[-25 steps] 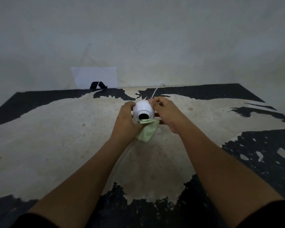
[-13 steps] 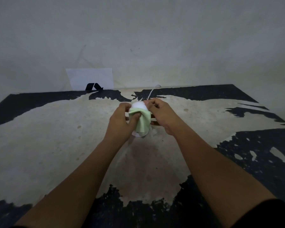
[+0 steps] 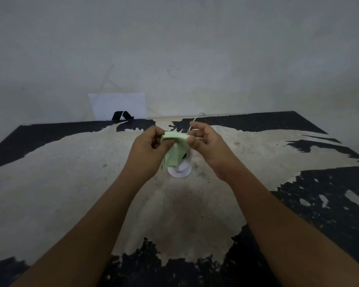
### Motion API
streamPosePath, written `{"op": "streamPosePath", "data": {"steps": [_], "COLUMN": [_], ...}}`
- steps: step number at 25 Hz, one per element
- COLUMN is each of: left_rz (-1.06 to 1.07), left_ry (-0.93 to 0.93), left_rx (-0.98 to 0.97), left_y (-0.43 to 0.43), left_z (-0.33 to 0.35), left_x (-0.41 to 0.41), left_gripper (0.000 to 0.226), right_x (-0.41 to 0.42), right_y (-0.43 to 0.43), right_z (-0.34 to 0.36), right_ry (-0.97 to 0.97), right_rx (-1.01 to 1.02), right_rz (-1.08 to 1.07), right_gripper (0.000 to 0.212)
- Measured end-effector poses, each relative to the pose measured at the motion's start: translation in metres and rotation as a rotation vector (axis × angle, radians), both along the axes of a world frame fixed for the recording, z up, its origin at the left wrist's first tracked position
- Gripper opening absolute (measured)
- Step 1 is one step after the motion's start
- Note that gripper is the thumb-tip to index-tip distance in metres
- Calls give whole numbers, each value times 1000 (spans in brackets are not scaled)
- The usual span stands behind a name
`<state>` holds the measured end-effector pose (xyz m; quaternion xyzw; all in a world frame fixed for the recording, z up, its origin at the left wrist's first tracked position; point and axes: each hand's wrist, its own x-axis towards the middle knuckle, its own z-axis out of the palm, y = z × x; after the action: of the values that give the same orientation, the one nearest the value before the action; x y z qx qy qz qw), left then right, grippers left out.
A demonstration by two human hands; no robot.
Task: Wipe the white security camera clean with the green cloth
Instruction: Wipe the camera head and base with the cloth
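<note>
The white security camera (image 3: 179, 169) stands on the worn table, and only its round base and a sliver of its dark lens show below the cloth. The pale green cloth (image 3: 175, 149) is draped over the camera's head. My left hand (image 3: 148, 149) pinches the cloth's upper left edge between thumb and fingers. My right hand (image 3: 205, 142) holds the cloth's upper right corner between thumb and curled fingers, just above the camera. The cloth is stretched between both hands.
The table (image 3: 71, 183) has a worn beige top with black patches along its edges. A white cable (image 3: 196, 119) runs from behind the camera toward the wall. A white paper with a black mark (image 3: 120, 106) leans against the wall at the back left.
Both hands have lifted off the camera body and now pull the cloth taut above it. A second ago the cloth hung under the lens; it now covers the camera's head.
</note>
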<state>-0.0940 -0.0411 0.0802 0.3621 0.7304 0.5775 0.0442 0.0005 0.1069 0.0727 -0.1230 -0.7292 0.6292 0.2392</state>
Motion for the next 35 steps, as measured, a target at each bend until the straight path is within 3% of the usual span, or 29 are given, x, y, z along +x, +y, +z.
{"op": "streamPosePath", "data": {"steps": [2,5,6,9,11,13,16,20,23,25,29,33,35], "left_rz": [-105,-147,-109,-17,-31,-61,-58,-9,-22,-23,-76,-135,-179], "left_ry": [-59,-129,-155,-173,-131,-124,-183,-187,-219,-239,-213,-34,70], "left_rx": [71,139,147,45,-69,-110,-90,-93,-88,-89,-79,-74,-109], "left_y": [5,18,22,31,35,36,37,39,41,42,42,38,38], "left_z": [17,22,18,-1,-14,-23,-30,-35,-40,-44,-45,-35,-30], "left_x": [0,-10,-16,-31,-36,-38,-39,-36,-36,-38,-39,-42,-46], "left_gripper": [11,10,9,29,41,48,56,55,53,52,50,54,47], "right_x": [1,-4,-7,-20,-27,-32,-43,-58,-50,-40,-30,-40,-46], "right_y": [-4,3,9,22,17,11,6,13,12,5,-5,-4,1], "right_z": [8,19,22,23,20,14,7,-11,-36,-41,-29,0,8], "right_ry": [42,129,135,9,-86,-139,-184,-335,-295,-283,-134,-133,-88], "right_rx": [-60,-182,-135,336,497,525,406,-107,-279,-277,-133,103,-32], "right_rz": [79,-17,-123,-453,-408,-236,-59,-32,-19,-44,-67,15,8], "right_gripper": [28,11,10,17,11,7,26,92,107,105,74,95,79]}}
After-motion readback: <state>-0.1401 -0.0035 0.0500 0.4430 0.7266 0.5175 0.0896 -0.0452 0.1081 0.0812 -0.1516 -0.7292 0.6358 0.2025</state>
